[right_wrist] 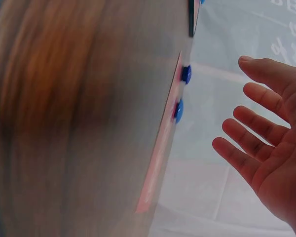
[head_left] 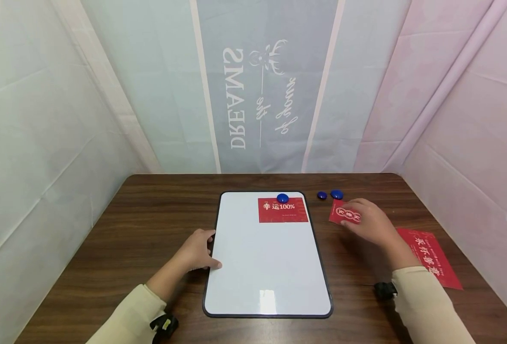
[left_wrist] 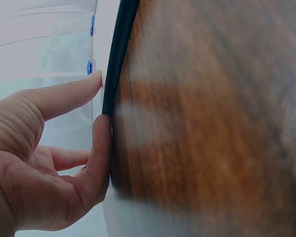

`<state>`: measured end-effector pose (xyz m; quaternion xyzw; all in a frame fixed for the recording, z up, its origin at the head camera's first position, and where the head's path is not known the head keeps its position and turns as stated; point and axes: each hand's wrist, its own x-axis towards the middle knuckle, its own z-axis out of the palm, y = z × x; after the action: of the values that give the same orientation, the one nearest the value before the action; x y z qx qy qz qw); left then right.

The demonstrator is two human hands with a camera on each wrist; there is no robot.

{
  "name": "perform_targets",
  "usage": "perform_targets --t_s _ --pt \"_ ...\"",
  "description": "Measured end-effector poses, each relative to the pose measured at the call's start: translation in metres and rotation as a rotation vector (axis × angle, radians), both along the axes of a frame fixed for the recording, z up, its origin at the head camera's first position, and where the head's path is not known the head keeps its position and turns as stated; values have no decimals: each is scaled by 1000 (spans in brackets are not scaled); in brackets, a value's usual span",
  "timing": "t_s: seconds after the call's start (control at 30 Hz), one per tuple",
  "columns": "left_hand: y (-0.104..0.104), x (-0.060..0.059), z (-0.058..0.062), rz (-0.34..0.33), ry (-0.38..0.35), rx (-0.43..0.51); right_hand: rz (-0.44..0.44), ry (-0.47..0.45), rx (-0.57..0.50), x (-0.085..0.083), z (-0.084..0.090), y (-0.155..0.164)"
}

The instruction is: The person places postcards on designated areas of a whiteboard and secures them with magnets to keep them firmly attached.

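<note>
Two loose red paper cards lie on my right side of the dark wood-grain worktop [head_left: 150, 224], and the nearer one to the board, a small red card with white characters [head_left: 343, 212], sits directly under my right hand [head_left: 367, 222]. From the head view, that hand hovers over or rests on the card; I cannot tell whether it touches. The right wrist view shows the fingers [right_wrist: 246, 153] spread and straight, pinching nothing.

My left hand [head_left: 197, 251] rests flat at the left edge of the white magnetic board with its black rounded frame [head_left: 262, 258]; the thumb and a fingertip press against the frame [left_wrist: 116, 64], steadying it.

A larger red card printed "100%" [head_left: 283, 210] is already held at the top of the board by a round blue magnet [head_left: 282, 198]. Two more blue magnets [head_left: 322, 195] [head_left: 337, 194] lie on the worktop just beyond the small card. A long red paper strip with white characters [head_left: 429, 258] lies farther right.

I judge the small card to be very light, thin and flexible, lying flush on a smooth surface, so hard to lift straight up. I would slide a fingertip under a corner or drag it to an edge, then pinch lightly there to avoid creasing. The magnets look smooth and domed, best taken by their rims.
</note>
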<state>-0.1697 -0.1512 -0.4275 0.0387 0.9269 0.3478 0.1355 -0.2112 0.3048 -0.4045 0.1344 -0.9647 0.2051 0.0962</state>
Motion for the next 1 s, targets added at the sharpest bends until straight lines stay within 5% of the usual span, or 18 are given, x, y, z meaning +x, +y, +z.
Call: perform_targets --t_s 1.0 --pt "1 1 2 9 -1 10 -74 -130 5 -22 -7 50"
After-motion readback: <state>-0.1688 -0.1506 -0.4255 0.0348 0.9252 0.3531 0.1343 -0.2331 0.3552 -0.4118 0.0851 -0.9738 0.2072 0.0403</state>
